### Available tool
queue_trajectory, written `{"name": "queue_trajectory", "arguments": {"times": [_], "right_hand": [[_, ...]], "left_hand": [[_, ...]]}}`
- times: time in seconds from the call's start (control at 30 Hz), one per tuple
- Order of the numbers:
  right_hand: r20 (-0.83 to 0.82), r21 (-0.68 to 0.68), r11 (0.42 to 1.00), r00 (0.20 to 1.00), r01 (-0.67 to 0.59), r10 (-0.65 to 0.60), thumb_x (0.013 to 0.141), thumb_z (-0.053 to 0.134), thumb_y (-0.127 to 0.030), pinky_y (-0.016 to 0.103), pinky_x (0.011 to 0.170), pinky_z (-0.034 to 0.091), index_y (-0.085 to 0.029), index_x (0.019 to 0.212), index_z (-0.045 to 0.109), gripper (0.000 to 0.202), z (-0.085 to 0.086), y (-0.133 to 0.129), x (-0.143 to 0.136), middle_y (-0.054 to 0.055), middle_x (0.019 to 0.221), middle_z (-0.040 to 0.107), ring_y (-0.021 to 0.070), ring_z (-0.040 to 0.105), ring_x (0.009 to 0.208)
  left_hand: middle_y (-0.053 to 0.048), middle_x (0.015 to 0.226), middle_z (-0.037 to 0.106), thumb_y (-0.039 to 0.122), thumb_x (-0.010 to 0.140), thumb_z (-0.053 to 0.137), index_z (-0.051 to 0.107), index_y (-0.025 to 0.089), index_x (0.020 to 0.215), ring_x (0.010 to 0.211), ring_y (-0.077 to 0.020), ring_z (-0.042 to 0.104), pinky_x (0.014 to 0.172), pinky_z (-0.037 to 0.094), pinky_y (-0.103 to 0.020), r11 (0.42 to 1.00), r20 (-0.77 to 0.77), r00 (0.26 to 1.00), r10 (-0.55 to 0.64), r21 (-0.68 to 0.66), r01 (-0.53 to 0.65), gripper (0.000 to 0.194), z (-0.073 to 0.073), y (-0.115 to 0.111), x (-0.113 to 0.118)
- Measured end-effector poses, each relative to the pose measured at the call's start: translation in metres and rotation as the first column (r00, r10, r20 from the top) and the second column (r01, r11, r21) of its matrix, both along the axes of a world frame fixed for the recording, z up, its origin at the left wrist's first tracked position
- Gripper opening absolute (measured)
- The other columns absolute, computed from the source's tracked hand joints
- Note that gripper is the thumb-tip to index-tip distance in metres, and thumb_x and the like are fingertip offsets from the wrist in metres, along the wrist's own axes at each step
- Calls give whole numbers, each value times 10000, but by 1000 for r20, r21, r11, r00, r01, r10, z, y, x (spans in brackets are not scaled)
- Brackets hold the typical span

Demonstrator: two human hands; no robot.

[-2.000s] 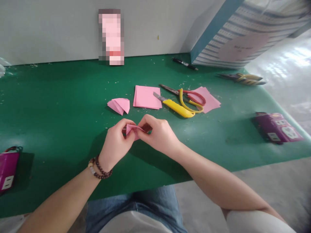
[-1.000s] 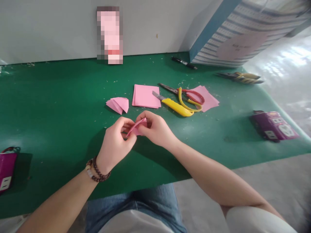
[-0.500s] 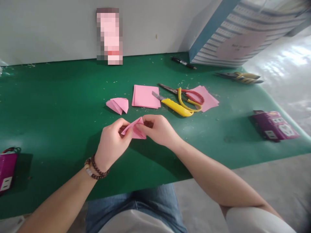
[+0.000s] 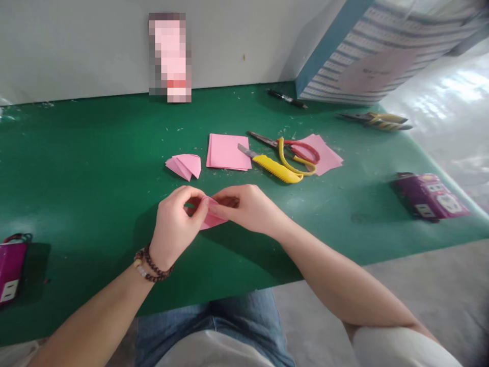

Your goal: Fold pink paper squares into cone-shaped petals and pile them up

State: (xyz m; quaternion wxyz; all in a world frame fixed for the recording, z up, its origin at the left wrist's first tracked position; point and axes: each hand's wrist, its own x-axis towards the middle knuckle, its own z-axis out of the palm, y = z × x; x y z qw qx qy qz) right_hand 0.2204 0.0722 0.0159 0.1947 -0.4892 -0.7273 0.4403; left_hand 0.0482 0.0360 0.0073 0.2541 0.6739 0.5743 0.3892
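Pink paper [image 4: 212,220] pinched from both sides
I see the left hand [image 4: 172,218] and right hand [image 4: 247,206] gripping it, nearer than the folded piece [image 4: 186,165]; its outline seems partly hidden.

The left hand [image 4: 176,221] and right hand [image 4: 250,209] cover much of the pink paper [image 4: 214,221], hiding its folds. Pixelation masks an upright object [image 4: 173,58]. Picture edges crop a purple pack [image 4: 10,262] and the striped box [image 4: 344,76], whose lettering [image 4: 376,73] seems too blurred to read.
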Motion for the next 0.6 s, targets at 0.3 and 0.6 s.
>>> {"name": "queue_trajectory", "arguments": {"times": [0.3, 0.6], "right_hand": [[95, 70, 998, 995, 6, -12, 825, 626, -210, 218, 567, 403, -205, 745, 743, 142, 0, -1, 0, -20, 701, 725, 105, 600, 601], [117, 89, 996, 993, 13, -24, 829, 643, -185, 226, 561, 404, -214, 730, 746, 146, 0, -1, 3, -26, 643, 713, 98, 595, 544]], "left_hand": [[6, 808, 718, 180, 850, 623, 675, 175, 806, 713, -109, 656, 667, 528, -195, 999, -10, 1000, -21, -45, 21, 68, -2, 2, 0], [4, 849, 733, 200, 825, 666, 703, 177, 858, 718, -115, 664, 657, 520, -199, 994, 1, 1000, -17, -110, 17, 54, -1, 3, -1]]}}
